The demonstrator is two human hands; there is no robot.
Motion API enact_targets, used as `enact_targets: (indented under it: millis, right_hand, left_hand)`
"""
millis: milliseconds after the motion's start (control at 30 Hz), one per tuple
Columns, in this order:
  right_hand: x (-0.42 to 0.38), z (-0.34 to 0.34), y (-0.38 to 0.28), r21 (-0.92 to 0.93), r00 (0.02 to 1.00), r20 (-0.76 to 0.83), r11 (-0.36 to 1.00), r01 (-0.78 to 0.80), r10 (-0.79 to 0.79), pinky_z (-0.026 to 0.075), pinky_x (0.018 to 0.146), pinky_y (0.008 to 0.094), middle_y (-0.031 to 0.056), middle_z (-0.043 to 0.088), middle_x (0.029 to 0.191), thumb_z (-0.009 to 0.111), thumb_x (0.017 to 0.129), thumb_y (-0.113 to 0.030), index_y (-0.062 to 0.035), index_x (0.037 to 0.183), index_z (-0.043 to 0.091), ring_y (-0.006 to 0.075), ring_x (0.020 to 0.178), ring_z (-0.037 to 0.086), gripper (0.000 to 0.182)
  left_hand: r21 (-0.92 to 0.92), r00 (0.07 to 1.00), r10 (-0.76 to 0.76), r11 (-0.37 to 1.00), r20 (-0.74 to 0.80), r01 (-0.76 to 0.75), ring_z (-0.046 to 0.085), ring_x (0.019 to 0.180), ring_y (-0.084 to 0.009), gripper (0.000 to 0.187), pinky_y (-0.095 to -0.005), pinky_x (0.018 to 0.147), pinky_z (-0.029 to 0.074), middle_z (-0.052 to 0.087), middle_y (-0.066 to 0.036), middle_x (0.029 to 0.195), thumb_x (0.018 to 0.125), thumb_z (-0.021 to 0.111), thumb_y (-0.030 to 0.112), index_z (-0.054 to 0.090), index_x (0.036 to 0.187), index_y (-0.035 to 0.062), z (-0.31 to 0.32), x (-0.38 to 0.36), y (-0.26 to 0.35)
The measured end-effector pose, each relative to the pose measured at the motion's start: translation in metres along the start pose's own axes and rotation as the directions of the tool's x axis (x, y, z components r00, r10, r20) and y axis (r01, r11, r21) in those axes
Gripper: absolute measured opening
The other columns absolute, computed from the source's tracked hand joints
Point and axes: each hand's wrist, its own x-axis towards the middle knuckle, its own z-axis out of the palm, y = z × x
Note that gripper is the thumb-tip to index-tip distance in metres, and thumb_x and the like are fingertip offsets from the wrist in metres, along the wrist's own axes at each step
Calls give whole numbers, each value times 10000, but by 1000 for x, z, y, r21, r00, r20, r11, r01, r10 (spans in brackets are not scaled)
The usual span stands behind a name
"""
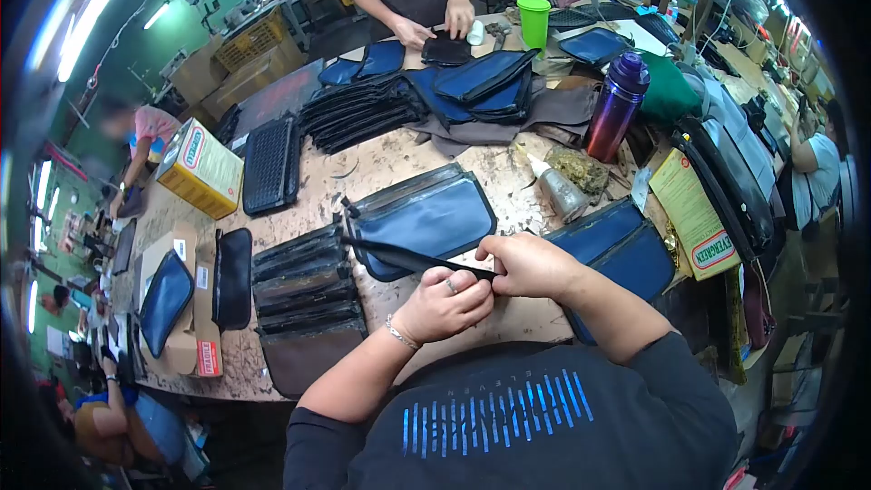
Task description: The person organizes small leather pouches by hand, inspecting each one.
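Observation:
A long black strip (399, 257) runs from my hands out to the left, over a blue panel with black edging (431, 222) that lies flat on the worktable. My left hand (445, 306), with a ring and a bracelet, is closed round the near end of the strip. Right beside it, my right hand (533, 266) pinches the same end between thumb and fingers. To the left of my hands lies a row of overlapping black-edged pieces (304, 286). More blue panels (617, 249) lie partly under my right forearm.
Across the worktable (363, 159) a co-worker's hands (435, 27) handle a dark piece. Stacked black pieces (358, 112), a purple bottle (620, 104), a green cup (533, 23), a glue bottle (555, 189) and a yellow-white box (201, 168) stand or lie around.

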Motion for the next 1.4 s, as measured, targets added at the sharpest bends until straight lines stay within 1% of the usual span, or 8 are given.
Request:
enact_targets:
  millis: [433,633,733,800,933,1067,1200,1400]
  right_hand:
    - [-3,4,12,-61,994,92,997,56,-50,456,714,389,204,598,802,555,623,-61,7,904,549,338,792,580,290]
    - [-2,28,22,-212,982,-186,975,-72,32,468,732,379,184,596,884,570,636,-97,2,971,540,332,804,583,351]
    - [11,17,20,-59,990,-49,990,131,-134,469,724,366,189,596,891,577,637,-100,-19,1010,530,303,823,587,385]
    - [23,12,21,89,989,33,986,141,-144,473,695,357,173,608,878,585,626,-91,-58,1016,548,300,793,596,393]
    - [56,9,58,186,902,-410,980,-66,139,470,677,337,183,605,793,543,642,-27,-18,892,593,277,754,605,255]
    - [61,7,53,-41,907,-413,993,-110,83,452,715,376,203,592,821,607,647,-92,-12,884,589,350,802,568,251]
    - [59,0,36,-96,946,-323,995,-37,4,443,747,408,223,587,821,581,666,-128,-11,845,592,362,817,565,214]
    - [61,-4,27,-177,970,-242,983,-55,10,444,726,414,218,587,801,601,679,-180,-9,820,594,357,809,566,222]
  left_hand:
    - [-59,974,225,972,-13,-226,477,811,-106,189,-252,673,384,472,40,815,639,521,199,541,825,174,7,15,-16]
    - [-122,949,313,944,41,-306,474,845,-108,112,-234,642,378,472,34,854,651,517,202,516,759,174,6,18,-1]
    - [-126,952,307,943,-15,-306,469,805,-105,96,-231,607,365,450,28,789,656,526,221,509,734,169,2,23,-5]
    - [-136,954,300,946,12,-295,457,764,-104,100,-232,584,355,426,27,753,652,528,227,508,728,165,-1,26,-3]
    - [-76,975,200,978,101,-193,430,668,-104,84,-222,516,332,381,19,691,667,523,219,488,694,148,-8,26,1]
    - [-127,976,-7,991,216,35,454,681,-129,72,-231,500,366,398,6,721,688,504,170,490,744,126,-1,26,3]
    - [-162,850,-132,956,511,246,403,1133,-167,753,-416,905,306,481,-12,1137,585,669,472,419,1211,138,-29,42,-22]
    - [83,860,-137,990,491,110,481,880,-130,181,-314,684,362,524,52,841,667,614,263,564,818,177,-12,33,-54]
